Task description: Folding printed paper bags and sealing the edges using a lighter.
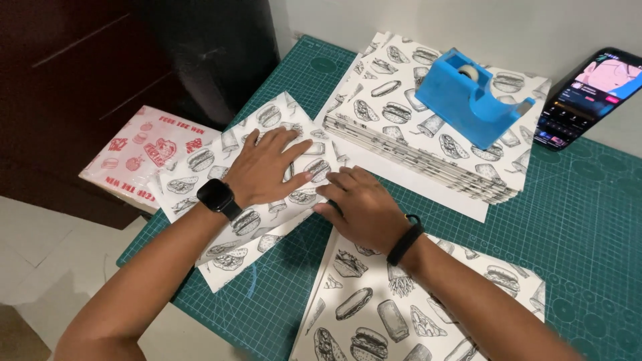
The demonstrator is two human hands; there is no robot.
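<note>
Pressing one folded sheet (267,200), two hands.

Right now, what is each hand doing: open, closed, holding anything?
Left hand: open, palm flat on the folded printed sheet.
Right hand: fingers curled, pressing that sheet's edge; grips nothing visible.

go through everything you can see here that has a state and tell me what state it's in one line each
Left hand: flat, pressing the folded food-print paper sheet.
Right hand: fingers curled, pressing that sheet's edge.
Folded food-print paper sheet: partly folded, lying on the green cutting mat.
Stack of food-print sheets: flat, weighted by the tape dispenser.
Blue plastic tape dispenser: upright, roll loaded.
Black smartphone: screen lit.
</note>
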